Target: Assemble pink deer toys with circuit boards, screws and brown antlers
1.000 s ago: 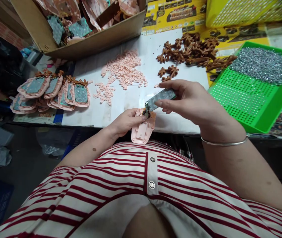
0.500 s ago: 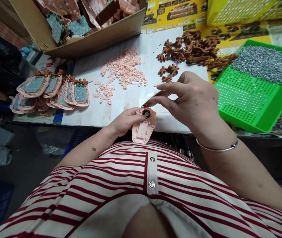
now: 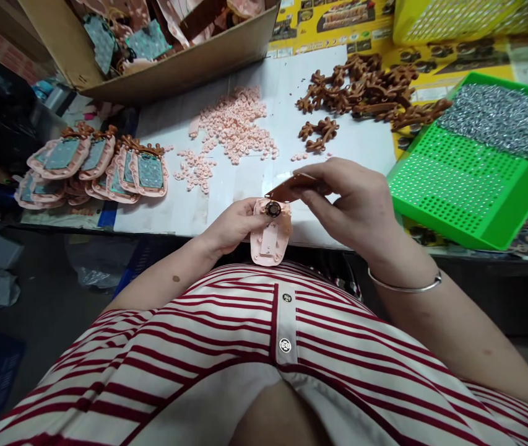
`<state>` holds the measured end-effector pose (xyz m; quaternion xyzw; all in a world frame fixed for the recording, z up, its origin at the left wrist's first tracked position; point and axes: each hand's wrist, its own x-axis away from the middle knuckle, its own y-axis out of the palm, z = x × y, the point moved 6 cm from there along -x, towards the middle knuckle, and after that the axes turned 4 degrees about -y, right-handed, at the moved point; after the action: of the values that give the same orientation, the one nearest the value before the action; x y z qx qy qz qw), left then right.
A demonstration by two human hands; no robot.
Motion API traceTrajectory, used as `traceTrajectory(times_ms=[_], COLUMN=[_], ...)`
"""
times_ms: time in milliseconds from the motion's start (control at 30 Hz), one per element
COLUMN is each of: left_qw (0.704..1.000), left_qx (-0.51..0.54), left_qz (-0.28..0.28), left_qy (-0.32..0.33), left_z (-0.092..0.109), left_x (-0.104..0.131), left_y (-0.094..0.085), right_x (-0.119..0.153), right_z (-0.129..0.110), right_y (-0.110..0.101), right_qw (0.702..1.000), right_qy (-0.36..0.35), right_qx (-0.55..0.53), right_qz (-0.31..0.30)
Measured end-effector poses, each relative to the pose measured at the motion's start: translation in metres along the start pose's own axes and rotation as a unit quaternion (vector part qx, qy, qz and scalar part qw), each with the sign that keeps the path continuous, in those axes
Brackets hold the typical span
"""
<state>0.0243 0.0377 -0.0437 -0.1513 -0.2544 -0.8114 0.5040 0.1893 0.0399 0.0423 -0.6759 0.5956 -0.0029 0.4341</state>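
My left hand [image 3: 231,228] is closed on the edge of a pink plastic housing [image 3: 269,240], thumb lying on its inner side. A round black speaker [image 3: 273,209] sits in the upper part of this housing. Between thumb and fingers, my right hand [image 3: 347,195] pinches a thin brown circuit board [image 3: 294,187], tilted above the top of the housing. Its far edge is close to the speaker; whether it touches I cannot tell. Just beyond on the table are small pink plastic pieces [image 3: 240,124] and brown branch-shaped plastic parts [image 3: 322,133].
Pink housings with circuit boards [image 3: 150,170] are piled at the left. A cardboard box [image 3: 189,71] of similar parts stands behind. To the right, a green tray [image 3: 491,232] holds screws [image 3: 500,118]; a yellow basket [image 3: 468,21] is at the back right.
My right hand has lowered slightly and turned, showing the circuit board's brown face more broadly. The pink housing stays in my left hand, its upper right now more shaded by nothing but the board's edge.
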Motion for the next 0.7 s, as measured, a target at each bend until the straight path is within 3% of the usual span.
traceTrajectory(times_ms=[133,300,500,700], left_qw=[0.999,0.997,0.997,0.996], left_qx=[0.018,0.031,0.043,0.063], left_qz=[0.039,0.052,0.059,0.059], left_qy=[-0.017,-0.050,-0.035,-0.018], left_z=[0.001,0.000,0.001,0.003], left_x=[0.000,-0.001,-0.002,-0.001], left_y=[-0.002,-0.001,-0.003,-0.001], right_x=[0.015,0.031,0.046,0.051], right_z=[-0.004,-0.015,-0.037,-0.036], right_y=[-0.002,0.008,0.031,0.044], right_qw=[0.998,0.986,0.930,0.933], right_qy=[-0.019,-0.119,-0.286,-0.284], right_qx=[0.030,0.096,0.229,0.223], right_qz=[0.045,0.062,0.027,-0.011])
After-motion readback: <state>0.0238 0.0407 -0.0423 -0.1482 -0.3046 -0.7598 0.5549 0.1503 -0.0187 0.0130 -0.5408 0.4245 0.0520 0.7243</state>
